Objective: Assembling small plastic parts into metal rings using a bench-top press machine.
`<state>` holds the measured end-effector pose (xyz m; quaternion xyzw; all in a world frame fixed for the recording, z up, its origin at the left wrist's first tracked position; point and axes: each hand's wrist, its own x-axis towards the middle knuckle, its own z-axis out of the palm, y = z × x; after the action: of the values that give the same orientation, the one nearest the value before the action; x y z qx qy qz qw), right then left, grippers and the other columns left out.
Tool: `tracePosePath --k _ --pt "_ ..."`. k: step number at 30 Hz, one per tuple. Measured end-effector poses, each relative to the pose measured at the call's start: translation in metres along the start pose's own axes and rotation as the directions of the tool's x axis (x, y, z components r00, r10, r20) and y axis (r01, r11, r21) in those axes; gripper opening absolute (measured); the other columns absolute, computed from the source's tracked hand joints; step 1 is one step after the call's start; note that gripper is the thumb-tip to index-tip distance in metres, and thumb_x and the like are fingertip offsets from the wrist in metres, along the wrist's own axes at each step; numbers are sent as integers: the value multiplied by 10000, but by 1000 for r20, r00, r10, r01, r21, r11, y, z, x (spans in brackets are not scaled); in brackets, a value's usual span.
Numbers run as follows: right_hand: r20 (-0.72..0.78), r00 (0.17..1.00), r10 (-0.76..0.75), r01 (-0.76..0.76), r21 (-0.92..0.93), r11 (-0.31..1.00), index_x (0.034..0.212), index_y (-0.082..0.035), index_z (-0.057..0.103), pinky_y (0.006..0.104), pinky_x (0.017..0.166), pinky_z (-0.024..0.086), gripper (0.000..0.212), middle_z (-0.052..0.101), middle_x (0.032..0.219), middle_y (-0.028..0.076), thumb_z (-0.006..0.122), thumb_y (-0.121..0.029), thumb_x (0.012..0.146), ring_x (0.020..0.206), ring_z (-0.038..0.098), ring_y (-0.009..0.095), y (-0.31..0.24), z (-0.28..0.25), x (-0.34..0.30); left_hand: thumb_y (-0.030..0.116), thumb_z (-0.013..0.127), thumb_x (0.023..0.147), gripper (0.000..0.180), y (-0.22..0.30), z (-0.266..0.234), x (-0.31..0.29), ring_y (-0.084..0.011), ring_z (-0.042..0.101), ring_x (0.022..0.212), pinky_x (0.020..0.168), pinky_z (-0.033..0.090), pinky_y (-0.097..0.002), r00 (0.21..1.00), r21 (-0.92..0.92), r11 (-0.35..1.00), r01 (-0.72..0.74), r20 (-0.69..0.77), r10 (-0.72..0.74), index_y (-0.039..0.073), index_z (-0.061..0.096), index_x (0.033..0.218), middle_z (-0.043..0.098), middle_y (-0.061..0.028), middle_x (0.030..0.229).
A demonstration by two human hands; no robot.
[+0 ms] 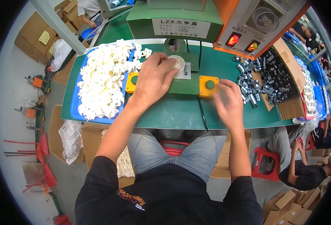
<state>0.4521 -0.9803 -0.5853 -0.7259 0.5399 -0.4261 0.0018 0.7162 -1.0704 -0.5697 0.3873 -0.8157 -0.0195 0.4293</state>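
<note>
My left hand [152, 79] reaches over the green press base, its thumb and fingers closed on a white round plastic part [179, 62]. The hand covers some of this part. Beside the fingers is a small pale plate [187, 71] with a little metal piece on it. My right hand [231, 104] hovers just right of a yellow box with a green push button [209, 85]. Its thumb and fingers are apart and blurred, with nothing visible between them. A second yellow button box [131, 82] is partly hidden behind my left hand.
A blue tray [75, 101] heaped with white plastic parts [102, 80] lies at left. Silvery metal fittings [248, 80] are spread at right, beside a cardboard box [291, 105] of dark fittings. The press head [139, 22] and orange control box [225, 28] overhang the back. A co-worker sits at right.
</note>
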Motion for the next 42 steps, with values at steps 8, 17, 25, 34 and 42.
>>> tracePosePath --k 8,17,25,34,42 --pt "9 1000 -22 22 -25 999 1092 6 686 437 949 498 280 649 1186 174 762 -79 835 1078 615 365 4 9 -2 118 751 834 245 0 2 1 -351 622 967 846 509 -436 999 -38 998 40 11 -39 45 702 1063 632 -144 1069" --pt "49 996 -75 78 -51 996 1099 4 684 443 939 497 304 646 1184 163 769 -86 821 1090 612 361 -3 12 5 90 727 843 212 1 -9 19 -353 609 1030 912 508 -446 973 76 971 -227 50 224 56 681 1047 671 -121 1106" --pt "88 991 -102 109 -80 991 1151 2 664 465 957 484 371 645 1214 159 778 -103 814 1115 604 369 -3 11 0 154 748 845 206 3 -37 -6 -317 612 1009 855 478 -447 996 263 965 -25 -71 45 57 726 1025 694 -100 1068" --pt "84 990 -110 114 -50 992 1198 63 625 487 1023 466 430 606 1262 196 776 -102 831 1153 573 411 -5 21 -4 139 750 840 308 -3 -60 -64 -309 613 955 809 460 -426 998 362 931 35 42 -54 23 703 1121 728 -96 1030" --pt "178 977 -121 150 -159 976 1163 43 643 465 982 466 409 594 1240 179 784 -166 841 1153 571 373 -9 12 5 110 748 828 358 -8 -52 -74 -307 555 807 730 483 -415 975 328 919 218 -27 -222 7 700 1167 721 -132 973"
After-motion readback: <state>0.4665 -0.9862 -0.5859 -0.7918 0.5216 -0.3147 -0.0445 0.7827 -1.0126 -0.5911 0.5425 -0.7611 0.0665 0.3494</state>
